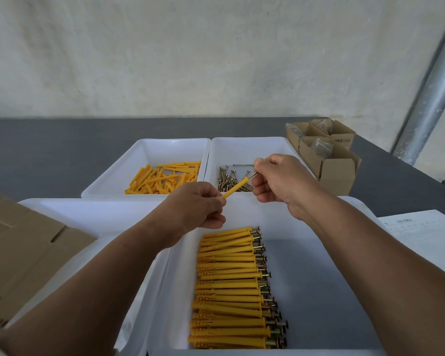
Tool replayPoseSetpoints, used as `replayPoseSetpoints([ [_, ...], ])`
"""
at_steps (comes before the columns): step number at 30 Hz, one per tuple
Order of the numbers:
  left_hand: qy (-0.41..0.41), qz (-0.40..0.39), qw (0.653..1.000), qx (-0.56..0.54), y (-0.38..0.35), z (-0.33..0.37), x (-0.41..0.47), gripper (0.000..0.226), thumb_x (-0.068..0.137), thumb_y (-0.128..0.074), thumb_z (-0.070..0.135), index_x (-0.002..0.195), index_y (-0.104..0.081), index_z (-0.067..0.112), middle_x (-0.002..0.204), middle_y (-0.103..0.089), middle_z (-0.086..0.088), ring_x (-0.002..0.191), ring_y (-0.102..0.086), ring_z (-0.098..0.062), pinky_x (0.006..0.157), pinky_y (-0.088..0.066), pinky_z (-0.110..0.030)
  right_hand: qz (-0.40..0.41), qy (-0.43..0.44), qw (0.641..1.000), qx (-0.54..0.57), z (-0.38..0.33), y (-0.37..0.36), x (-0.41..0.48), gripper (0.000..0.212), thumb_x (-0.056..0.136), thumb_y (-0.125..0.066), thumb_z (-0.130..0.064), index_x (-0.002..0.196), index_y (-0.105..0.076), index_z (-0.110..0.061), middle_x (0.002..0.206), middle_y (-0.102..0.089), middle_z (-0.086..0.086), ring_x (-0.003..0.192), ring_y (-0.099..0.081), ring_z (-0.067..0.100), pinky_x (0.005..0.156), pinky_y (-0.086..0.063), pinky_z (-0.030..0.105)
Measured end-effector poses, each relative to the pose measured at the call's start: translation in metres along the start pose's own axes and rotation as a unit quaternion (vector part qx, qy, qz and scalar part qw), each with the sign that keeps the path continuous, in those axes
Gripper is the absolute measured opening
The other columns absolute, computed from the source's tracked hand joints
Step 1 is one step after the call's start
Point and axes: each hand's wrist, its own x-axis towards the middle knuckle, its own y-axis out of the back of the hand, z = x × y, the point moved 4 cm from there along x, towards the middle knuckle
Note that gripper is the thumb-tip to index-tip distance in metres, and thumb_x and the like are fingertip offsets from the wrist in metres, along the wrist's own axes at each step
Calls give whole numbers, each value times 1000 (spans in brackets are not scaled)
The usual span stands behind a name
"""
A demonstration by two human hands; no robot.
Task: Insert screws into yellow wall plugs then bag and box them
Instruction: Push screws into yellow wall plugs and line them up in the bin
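Note:
My left hand grips the lower end of a yellow wall plug, which slants up to the right. My right hand pinches a screw whose tip sits in the plug's open end. Both hands hover above the back rim of the near white bin, where several plugs with screws in them lie in a neat row. Behind it, the left white tray holds loose yellow plugs. The right white tray holds loose screws.
Open cardboard boxes with clear bags inside stand at the back right. A flattened cardboard box lies at the left. A printed sheet lies at the right on the dark grey table. A metal pole leans by the wall.

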Motion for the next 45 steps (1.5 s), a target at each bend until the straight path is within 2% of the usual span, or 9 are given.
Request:
replayPoseSetpoints([
  [6,5,7,1000,-8,1,-1,0,9,95,-60,11,90,-66,6,78,-67,-10,65,-69,-14,62,-57,-23,52,-18,996,67,-4,22,11,16,95,-46,-16,84,-57,-13,56,-60,-1,42,-54,11,42,-45,22],
  [11,9,19,1000,-5,1,-3,2,8,95,-61,11,91,-66,6,76,-69,-9,64,-70,-13,61,-56,-22,103,-34,985,137,-1,39,18,20,96,-44,-13,78,-54,-13,60,-55,-1,36,-52,6,38,-42,17],
  [24,-31,10,991,131,-4,-4,5,10,94,-62,20,85,-65,20,66,-72,6,63,-71,-7,66,-58,-23,120,-82,980,135,20,48,55,13,101,-42,-10,105,-54,-9,72,-57,4,58,-56,12,44,-50,18],
  [28,-81,-4,964,252,-11,0,1,11,93,-61,27,82,-63,28,71,-70,6,66,-68,-6,71,-59,-30,98,-80,991,54,24,50,68,14,98,-48,-9,87,-57,-10,69,-58,6,56,-56,13,44,-51,20],
  [30,-102,-20,946,306,-15,1,0,10,92,-60,31,81,-62,30,75,-66,11,71,-64,-3,70,-56,-25,63,-78,995,-13,27,47,72,16,94,-51,-3,81,-57,-9,70,-58,9,58,-55,17,51,-52,24],
  [32,-124,-43,925,356,-19,3,-2,10,91,-60,34,81,-60,33,76,-63,14,71,-59,1,62,-45,-14,23,-83,992,-93,31,42,75,13,90,-54,3,83,-61,-5,74,-59,13,62,-57,20,56,-53,27],
  [37,-155,-86,889,421,-24,2,-4,5,90,-58,36,87,-61,33,77,-61,14,72,-54,0,60,-38,-18,-50,-91,967,-234,34,27,85,14,92,-58,-9,99,-66,-1,81,-61,13,66,-57,20,60,-52,28],
  [41,-166,-99,879,436,-26,1,-4,6,89,-57,38,87,-61,34,75,-60,15,72,-53,1,59,-35,-18,-158,-104,897,-400,36,20,91,42,85,-70,-48,102,-66,-9,95,-66,8,80,-61,20,71,-49,31],
  [45,-169,-116,872,444,-27,1,-4,8,90,-56,38,92,-62,33,78,-60,15,73,-54,0,60,-34,-18,-237,-119,804,-532,40,12,92,50,86,-68,-46,122,-65,-12,124,-63,3,110,-63,24,95,-51,35],
])
